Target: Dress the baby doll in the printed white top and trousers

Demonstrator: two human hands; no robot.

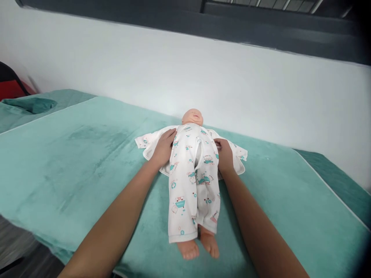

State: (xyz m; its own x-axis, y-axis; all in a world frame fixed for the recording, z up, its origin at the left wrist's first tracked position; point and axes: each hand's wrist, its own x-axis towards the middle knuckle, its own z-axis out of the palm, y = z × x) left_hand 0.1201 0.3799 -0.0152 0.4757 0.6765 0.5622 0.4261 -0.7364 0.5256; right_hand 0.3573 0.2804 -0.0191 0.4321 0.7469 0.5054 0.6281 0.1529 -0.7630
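Note:
A baby doll (192,116) lies on its back on a teal-covered table (87,154), head toward the wall, bare feet toward me. It wears white printed trousers (191,185), and a white printed top (150,144) lies spread open beneath it. My left hand (164,147) rests on the doll's side over the top, its fingers curled on the cloth. At the doll's other side my right hand (223,153) has its fingers closed on the waist of the trousers.
A white wall (232,85) runs close behind the table. A second teal-covered surface with a folded teal cloth (30,104) stands at the left. Another teal edge (342,181) shows at the right. The floor lies below the near-left edge.

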